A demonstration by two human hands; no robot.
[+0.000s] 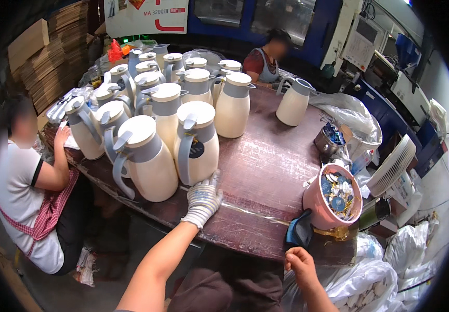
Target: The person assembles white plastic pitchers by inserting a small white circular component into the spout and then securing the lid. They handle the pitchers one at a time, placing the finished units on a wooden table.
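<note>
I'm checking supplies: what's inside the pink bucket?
The pink bucket holds a loose pile of mostly round, dark-blue and whitish tags, with yellowish strands among them. The pile covers the bottom, so whatever lies deeper cannot be seen.

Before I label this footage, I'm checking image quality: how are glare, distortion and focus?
In the head view, pale glare streaks the tabletop; in the head view, straight edges bend near the dark circular border; same head view, the gloved left hand and pink bucket look fairly sharp, while the co-workers' faces are blurred.
</note>
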